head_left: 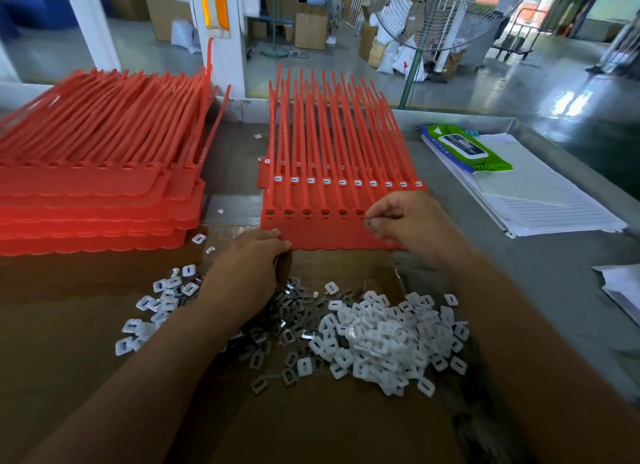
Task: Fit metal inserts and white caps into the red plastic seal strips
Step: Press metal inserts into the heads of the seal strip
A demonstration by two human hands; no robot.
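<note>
On the desk (pixel 554 256) a person is working over a sheet of brown cardboard (pixel 311 429), with 2 loose heaps lying on it near the forearms: metal inserts (pixel 277 325) in the middle and white caps (pixel 391 335) just to their right, with a few more caps scattered to the left. Beyond the heaps a front sheet of red seal strips (pixel 322 231) is lying flat, its tails pointing away, overlapping a rear sheet (pixel 343 166) whose heads are already wearing a row of white caps. The left hand (pixel 252 256) is gripping the near left edge of the front sheet, fingers curled onto the red plastic. The right hand (pixel 405 218) is hovering over the row of sockets, its thumb and fingers pinching what looks like a small metal insert (pixel 367 216) right beside the 6th socket from the left; the sockets to its left are showing dark inserts inside. To the far left a tall stack of red strips (pixel 97 186) is sitting on the desk. On the right a green wipes pack (pixel 464 148) is lying on a pile of lined paper (pixel 540 200), and a standing fan (pixel 450 13) is looming behind the desk.
</note>
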